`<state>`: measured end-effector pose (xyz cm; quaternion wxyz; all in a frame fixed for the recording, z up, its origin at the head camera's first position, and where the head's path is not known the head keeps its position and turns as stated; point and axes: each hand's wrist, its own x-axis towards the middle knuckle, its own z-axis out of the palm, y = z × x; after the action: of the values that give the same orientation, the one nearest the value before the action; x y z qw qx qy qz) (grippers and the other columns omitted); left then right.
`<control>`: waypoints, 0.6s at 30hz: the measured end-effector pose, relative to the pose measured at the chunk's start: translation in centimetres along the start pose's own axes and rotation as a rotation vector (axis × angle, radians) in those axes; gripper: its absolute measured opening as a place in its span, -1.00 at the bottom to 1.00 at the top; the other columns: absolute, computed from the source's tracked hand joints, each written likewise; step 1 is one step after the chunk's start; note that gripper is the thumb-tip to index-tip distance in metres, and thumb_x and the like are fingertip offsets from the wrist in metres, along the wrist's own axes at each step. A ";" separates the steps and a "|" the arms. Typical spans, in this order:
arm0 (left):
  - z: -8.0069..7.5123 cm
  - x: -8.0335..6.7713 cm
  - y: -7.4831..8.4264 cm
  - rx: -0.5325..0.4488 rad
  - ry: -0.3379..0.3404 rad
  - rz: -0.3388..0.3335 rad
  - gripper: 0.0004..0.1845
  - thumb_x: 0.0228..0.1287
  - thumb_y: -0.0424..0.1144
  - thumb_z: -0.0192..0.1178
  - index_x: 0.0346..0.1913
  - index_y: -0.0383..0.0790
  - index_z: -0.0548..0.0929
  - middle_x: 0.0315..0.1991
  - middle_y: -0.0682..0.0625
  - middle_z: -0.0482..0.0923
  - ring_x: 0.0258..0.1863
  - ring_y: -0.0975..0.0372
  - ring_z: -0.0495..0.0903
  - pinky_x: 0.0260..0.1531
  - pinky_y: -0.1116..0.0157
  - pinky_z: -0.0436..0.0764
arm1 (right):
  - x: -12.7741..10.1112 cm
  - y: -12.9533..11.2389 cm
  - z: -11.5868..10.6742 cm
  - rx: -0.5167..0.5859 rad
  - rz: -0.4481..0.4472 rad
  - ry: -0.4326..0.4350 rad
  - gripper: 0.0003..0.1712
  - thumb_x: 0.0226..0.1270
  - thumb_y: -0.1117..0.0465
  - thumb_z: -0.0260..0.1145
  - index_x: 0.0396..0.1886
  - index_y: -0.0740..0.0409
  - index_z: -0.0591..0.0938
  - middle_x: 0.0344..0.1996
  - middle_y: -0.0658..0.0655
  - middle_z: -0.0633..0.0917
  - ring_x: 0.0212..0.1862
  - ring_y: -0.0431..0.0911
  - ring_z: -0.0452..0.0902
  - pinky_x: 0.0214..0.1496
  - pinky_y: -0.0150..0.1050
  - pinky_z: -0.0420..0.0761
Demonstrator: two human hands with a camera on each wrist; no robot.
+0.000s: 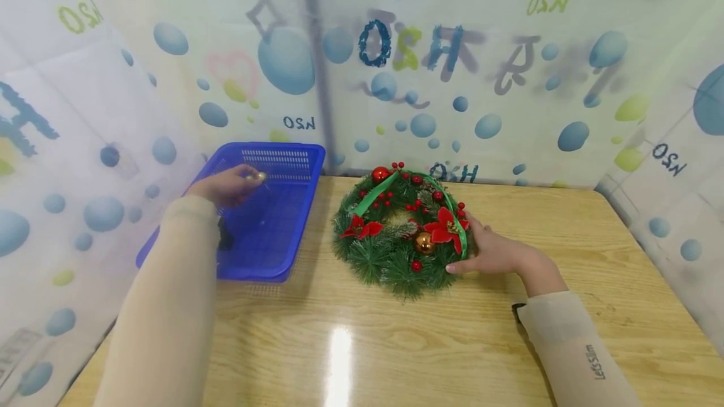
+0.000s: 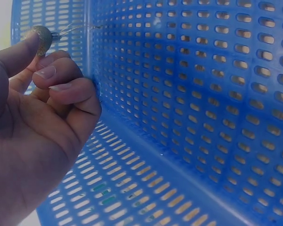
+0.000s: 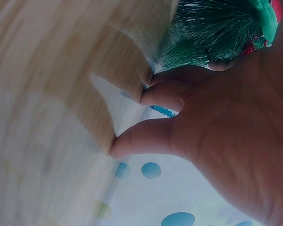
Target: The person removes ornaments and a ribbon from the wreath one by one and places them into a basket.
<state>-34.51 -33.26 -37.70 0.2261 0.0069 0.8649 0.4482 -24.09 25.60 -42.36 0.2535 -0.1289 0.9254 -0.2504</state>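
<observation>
Over the blue plastic basket [image 1: 308, 206], my left hand [image 1: 229, 186] pinches a small gold glittery bauble [image 2: 45, 40] between thumb and fingers. Thin string trails from the bauble's cap. A green Christmas wreath [image 1: 390, 262] lies flat on the table, with red poinsettias [image 1: 447, 229], red berries, a shiny gold bauble [image 1: 425, 243] and green ribbon [image 1: 376, 195] on it. At the wreath's right edge rests my right hand [image 1: 494, 250], thumb toward the front. In the right wrist view several of its fingertips [image 3: 120, 146] touch the tabletop beside the needles.
The wooden table [image 1: 430, 344] backs onto a patterned curtain [image 1: 362, 99] with blue dots, which also hangs at both sides. Something dark [image 1: 225, 234] lies in the basket, partly hidden by the left sleeve. The basket stands left of the wreath.
</observation>
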 end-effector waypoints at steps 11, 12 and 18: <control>1.0 -1.0 0.2 -0.058 0.005 -0.046 -0.50 0.74 -0.10 -0.04 0.45 -0.37 0.20 -0.10 0.01 0.38 -0.21 0.22 0.39 -0.17 0.31 0.49 | 0.1 0.0 0.2 0.018 0.005 -0.006 0.72 0.14 -0.57 0.45 0.71 0.07 -0.56 0.69 0.52 -0.28 0.66 0.57 -0.47 0.57 0.59 -0.15; 1.0 -1.0 0.2 -0.051 0.003 -0.053 -0.49 0.74 -0.10 -0.04 0.46 -0.37 0.18 -0.04 -0.01 0.36 -0.18 0.21 0.39 -0.13 0.29 0.50 | 0.1 0.0 0.2 0.018 0.003 -0.007 0.72 0.14 -0.57 0.45 0.71 0.07 -0.56 0.69 0.52 -0.28 0.65 0.57 -0.47 0.57 0.59 -0.14; 1.2 -0.7 -0.2 -0.089 0.019 -0.084 -0.53 0.73 -0.12 -0.03 0.45 -0.29 0.18 -0.13 0.01 0.34 -0.22 0.21 0.38 -0.11 0.24 0.49 | 0.1 0.0 0.1 0.014 0.005 -0.005 0.72 0.14 -0.57 0.45 0.71 0.08 -0.55 0.69 0.53 -0.27 0.65 0.58 -0.45 0.57 0.59 -0.13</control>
<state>-33.31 -32.60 -38.23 0.2365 -0.0440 0.8457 0.4764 -24.12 25.49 -42.50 0.2571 -0.1256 0.9233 -0.2560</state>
